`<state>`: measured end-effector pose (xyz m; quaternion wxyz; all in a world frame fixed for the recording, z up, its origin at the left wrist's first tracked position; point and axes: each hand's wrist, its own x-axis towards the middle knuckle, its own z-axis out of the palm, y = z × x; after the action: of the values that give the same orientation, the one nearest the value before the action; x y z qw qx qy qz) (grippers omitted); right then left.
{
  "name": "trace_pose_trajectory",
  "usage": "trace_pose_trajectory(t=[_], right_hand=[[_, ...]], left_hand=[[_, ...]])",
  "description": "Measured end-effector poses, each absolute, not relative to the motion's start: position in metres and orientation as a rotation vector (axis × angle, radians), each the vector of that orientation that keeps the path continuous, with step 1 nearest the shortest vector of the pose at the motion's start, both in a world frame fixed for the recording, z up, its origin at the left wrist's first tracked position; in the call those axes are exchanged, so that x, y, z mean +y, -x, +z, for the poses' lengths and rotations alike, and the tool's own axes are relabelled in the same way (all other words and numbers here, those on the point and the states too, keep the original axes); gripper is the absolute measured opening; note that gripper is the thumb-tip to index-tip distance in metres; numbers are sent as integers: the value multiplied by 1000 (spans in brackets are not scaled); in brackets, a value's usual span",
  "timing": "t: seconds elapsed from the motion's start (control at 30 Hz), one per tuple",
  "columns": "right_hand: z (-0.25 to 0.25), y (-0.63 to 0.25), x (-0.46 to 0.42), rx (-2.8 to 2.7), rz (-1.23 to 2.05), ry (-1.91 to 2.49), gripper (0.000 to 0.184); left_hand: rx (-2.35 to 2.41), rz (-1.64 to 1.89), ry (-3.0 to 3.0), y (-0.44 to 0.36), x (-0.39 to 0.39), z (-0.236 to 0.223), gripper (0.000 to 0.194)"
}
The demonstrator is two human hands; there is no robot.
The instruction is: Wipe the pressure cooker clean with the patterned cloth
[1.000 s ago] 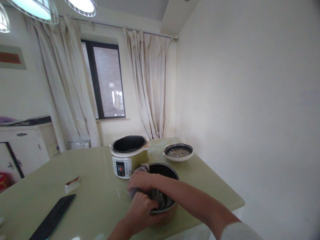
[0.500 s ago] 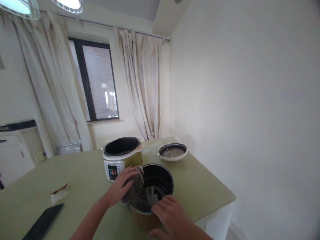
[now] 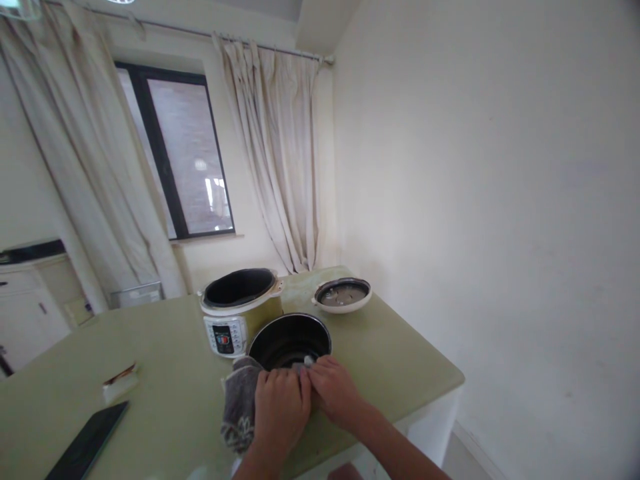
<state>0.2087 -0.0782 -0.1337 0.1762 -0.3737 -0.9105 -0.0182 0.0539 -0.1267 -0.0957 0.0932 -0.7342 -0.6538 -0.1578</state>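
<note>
A dark-lined cooker inner pot [image 3: 293, 328] stands near the front of the table, its mouth facing up. Over its near rim, my left hand [image 3: 283, 403] is closed on a grey patterned cloth [image 3: 239, 407], whose loose part hangs to the left. My right hand [image 3: 337, 392] is closed at the near right rim, fingers curled and touching the left hand. A small grey-white bit of cloth shows between the fingertips. The hands hide the front of the pot.
Behind the pot sits the white cooker body [image 3: 225, 333] with its control panel. An upturned round lid [image 3: 343, 295] lies to the back right. A dark phone-like slab [image 3: 90, 440] and a small whitish packet [image 3: 120, 385] lie on the green tabletop [image 3: 170, 373].
My left hand has moved from the pot's left side to its near rim, bringing the cloth out of the pot's inside. My right hand has shifted up slightly, and the hands now meet.
</note>
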Motion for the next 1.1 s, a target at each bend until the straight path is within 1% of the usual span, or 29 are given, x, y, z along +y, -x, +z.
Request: trace_pose_trajectory(t=[0.1, 0.13, 0.2, 0.27, 0.3, 0.37, 0.53, 0.67, 0.7, 0.77, 0.83, 0.93, 1.03, 1.1], right_hand=[[-128, -216, -74, -2550, 12, 1081, 17], [-123, -224, -71, -2536, 36, 1065, 22], [-111, -242, -60, -2508, 74, 972, 41], [-100, -261, -44, -2503, 87, 861, 55], [-97, -268, -34, -2518, 91, 824, 56], [-98, -275, -17, -2560, 103, 814, 53], [-123, -268, 3, -2530, 72, 848, 55], [-130, -262, -3, -2547, 24, 906, 50], [-130, -260, -5, -2554, 12, 926, 48], [-130, -257, -9, -2540, 2, 954, 42], [-131, -255, -11, -2504, 15, 957, 34], [-136, -255, -13, -2462, 38, 951, 32], [-141, -258, -12, -2439, 58, 957, 38], [-144, -260, -10, -2411, 100, 928, 45]], left_hand=[[-1863, -486, 2409, -39, -130, -85, 48], [-1777, -514, 2531, -24, -129, -81, 45], [-1518, -563, 2756, 10, -127, -70, 43], [-1322, -507, 2849, 42, -120, -64, 53], [-1277, -461, 2862, 54, -116, -64, 59], [-1306, -374, 2827, 68, -105, -71, 67], [-1556, -154, 2655, 57, -88, -95, 66], [-1747, 18, 2585, 0, -103, -92, 59], [-1816, 18, 2539, -17, -108, -90, 59], [-1972, -34, 2397, -50, -116, -88, 52], [-2022, -73, 2343, -68, -118, -89, 46], [-1898, -90, 2454, -60, -112, -93, 47], [-1681, -110, 2635, -20, -103, -97, 53], [-1552, -198, 2733, 10, -99, -99, 52]])
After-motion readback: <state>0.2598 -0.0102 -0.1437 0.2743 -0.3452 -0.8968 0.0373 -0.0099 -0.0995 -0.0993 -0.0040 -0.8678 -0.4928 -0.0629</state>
